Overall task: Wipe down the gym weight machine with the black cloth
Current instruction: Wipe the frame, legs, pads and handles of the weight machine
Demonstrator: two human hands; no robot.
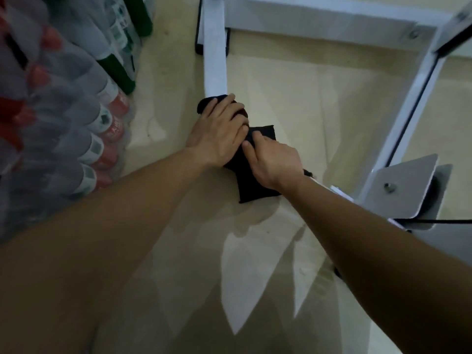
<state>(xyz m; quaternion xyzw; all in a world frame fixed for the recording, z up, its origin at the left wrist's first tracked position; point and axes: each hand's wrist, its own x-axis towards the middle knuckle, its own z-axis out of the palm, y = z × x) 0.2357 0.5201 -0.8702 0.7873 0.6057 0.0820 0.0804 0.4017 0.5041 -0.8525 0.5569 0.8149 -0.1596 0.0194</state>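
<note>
Two hands on cloth [255, 189] | left hand [219, 131] curled over cloth, gripping it round white bar [215, 60] | right hand [274, 162] pinches cloth just beside left | cloth draped over bar above floor [306, 111] | bottles [102, 118] far left
</note>
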